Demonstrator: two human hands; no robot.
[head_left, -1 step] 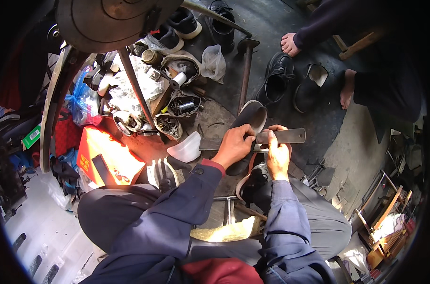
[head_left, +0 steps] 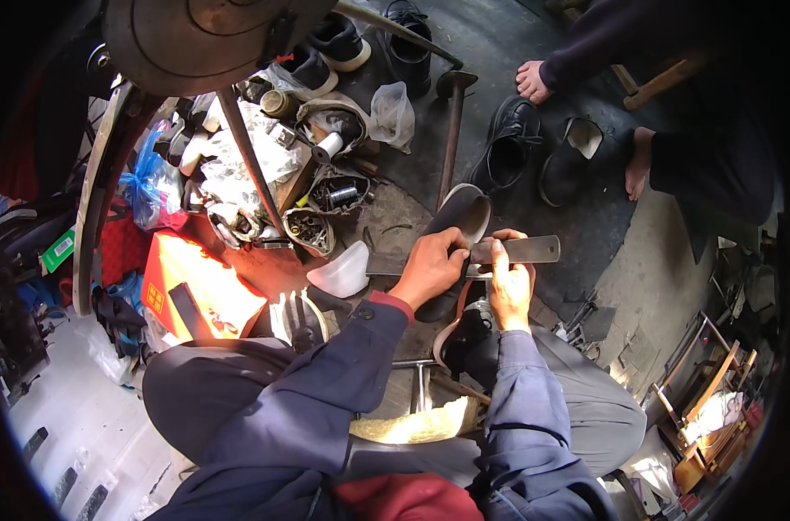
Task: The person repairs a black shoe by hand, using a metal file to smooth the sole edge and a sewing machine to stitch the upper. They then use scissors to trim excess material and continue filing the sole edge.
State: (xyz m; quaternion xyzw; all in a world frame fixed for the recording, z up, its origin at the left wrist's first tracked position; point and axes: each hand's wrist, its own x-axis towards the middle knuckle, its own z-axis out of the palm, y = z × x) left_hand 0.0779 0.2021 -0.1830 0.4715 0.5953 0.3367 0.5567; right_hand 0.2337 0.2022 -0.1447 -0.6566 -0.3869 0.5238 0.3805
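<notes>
A black slip-on shoe [head_left: 456, 217], tilted with its pale lining showing, is gripped in my left hand [head_left: 425, 265]. My right hand [head_left: 510, 286] is closed on a flat grey metal bar [head_left: 534, 249] with a hole in its outer end, lying across the shoe's side. Beneath both hands are a horizontal metal bar, a laced black shoe [head_left: 464, 347] and a metal stand [head_left: 416, 382] between my knees. Left of them sit a white plastic piece [head_left: 343, 272] and another striped shoe [head_left: 299, 326].
Shoes [head_left: 508, 143], an iron post [head_left: 447, 148], bags of odds and ends [head_left: 247, 156], an orange box [head_left: 191, 286] and a large machine [head_left: 204, 35] surround me. Another person's bare feet [head_left: 532, 80] are at upper right. Wooden frames [head_left: 707, 408] stand lower right.
</notes>
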